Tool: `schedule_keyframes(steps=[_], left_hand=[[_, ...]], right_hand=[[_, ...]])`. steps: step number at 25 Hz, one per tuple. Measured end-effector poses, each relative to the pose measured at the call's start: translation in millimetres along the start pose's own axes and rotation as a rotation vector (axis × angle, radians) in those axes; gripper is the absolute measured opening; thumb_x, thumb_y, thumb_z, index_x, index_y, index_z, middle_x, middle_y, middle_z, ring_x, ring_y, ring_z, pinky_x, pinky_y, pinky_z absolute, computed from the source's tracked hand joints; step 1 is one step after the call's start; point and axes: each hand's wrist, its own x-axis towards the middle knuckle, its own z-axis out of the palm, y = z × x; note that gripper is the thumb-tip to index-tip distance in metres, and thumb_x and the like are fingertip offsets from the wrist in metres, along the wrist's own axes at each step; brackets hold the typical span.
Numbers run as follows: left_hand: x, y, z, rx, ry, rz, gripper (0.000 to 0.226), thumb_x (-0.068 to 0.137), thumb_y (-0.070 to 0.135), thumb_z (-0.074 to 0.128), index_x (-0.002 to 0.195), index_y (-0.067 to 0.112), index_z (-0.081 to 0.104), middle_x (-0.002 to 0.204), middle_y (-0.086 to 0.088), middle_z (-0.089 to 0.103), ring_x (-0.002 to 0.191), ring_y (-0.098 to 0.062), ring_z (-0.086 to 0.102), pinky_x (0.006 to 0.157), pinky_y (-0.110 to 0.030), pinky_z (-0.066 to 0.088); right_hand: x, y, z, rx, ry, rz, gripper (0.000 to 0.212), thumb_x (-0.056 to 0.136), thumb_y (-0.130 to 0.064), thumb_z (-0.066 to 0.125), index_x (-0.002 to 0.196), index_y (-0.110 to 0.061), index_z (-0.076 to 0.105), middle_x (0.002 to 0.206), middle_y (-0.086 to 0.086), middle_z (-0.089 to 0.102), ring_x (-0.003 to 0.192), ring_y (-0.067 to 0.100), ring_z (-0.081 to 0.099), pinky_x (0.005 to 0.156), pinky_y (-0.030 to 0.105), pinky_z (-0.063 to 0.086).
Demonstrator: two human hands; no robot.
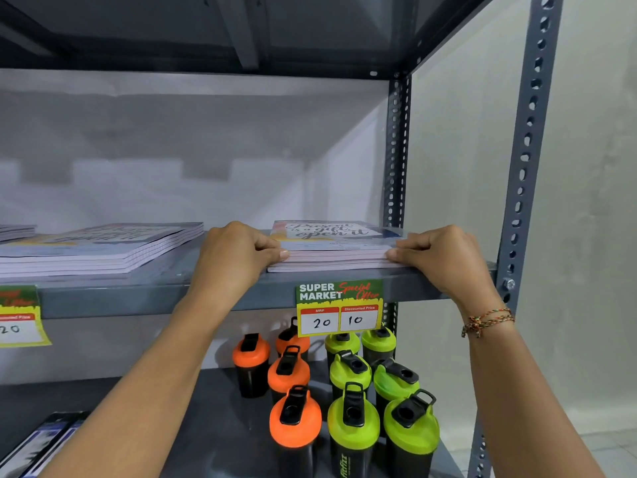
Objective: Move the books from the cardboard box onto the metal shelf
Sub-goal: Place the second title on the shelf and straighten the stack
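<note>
A stack of thin books (pixel 336 244) with a "Present is a gift, open it" cover lies flat at the right end of the grey metal shelf (pixel 241 291). My left hand (pixel 238 257) presses its fingertips against the stack's left side. On the opposite side, my right hand (pixel 444 257) holds the stack's right front corner. Both hands rest on the shelf surface. Another stack of the same books (pixel 103 248) lies further left on the same shelf. The cardboard box is not in view.
A price tag (pixel 339 307) reading 20 and 10 hangs from the shelf's front edge, another tag (pixel 20 315) at the left. Below stand several orange-lidded (pixel 294 417) and green-lidded shaker bottles (pixel 353 420). Perforated uprights (pixel 527 150) frame the right side; a wall lies beyond.
</note>
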Motion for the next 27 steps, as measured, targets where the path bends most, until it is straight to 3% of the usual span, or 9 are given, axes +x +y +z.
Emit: schedule_keyframes(steps=[3,8,21,27], left_hand=[[0.3,-1.4,1.3,-0.012,0.004,-0.011,0.025,0.082,0.026,0.071,0.103,0.012,0.075,0.104,-0.007,0.076,0.101,-0.017,0.063,0.076,-0.016,0.035],[-2.4,-4.5,4.3,0.017,-0.006,-0.01,0.034,0.082,0.025,0.071,0.112,0.01,0.07,0.117,-0.009,0.071,0.111,-0.018,0.061,0.084,-0.018,0.037],[-3.1,-2.8,6.3,0.038,0.062,-0.013,0.031,0.082,0.023,0.072,0.11,0.009,0.071,0.116,-0.011,0.071,0.113,-0.021,0.059,0.092,-0.025,0.042],[-4.9,-1.2,2.2,-0.02,0.079,-0.08,0.034,0.078,0.023,0.076,0.108,0.008,0.072,0.112,-0.01,0.072,0.107,-0.017,0.062,0.079,-0.015,0.036]], right_hand=[[-0.1,1.4,1.0,0.01,0.023,-0.011,0.028,0.076,-0.025,0.077,0.098,-0.007,0.075,0.108,0.008,0.073,0.105,0.013,0.059,0.085,0.019,0.038],[-0.6,1.6,-0.4,-0.059,-0.007,-0.033,0.031,0.078,-0.024,0.075,0.104,-0.008,0.073,0.114,0.008,0.071,0.114,0.019,0.058,0.088,0.017,0.036],[-0.7,0.0,-1.2,-0.094,-0.02,-0.051,0.033,0.08,-0.025,0.072,0.109,-0.009,0.07,0.117,0.008,0.07,0.111,0.016,0.057,0.085,0.013,0.033],[-2.4,1.6,-0.3,-0.084,0.001,-0.049,0.036,0.078,-0.024,0.075,0.109,-0.006,0.07,0.117,0.011,0.07,0.114,0.021,0.059,0.09,0.017,0.038]])
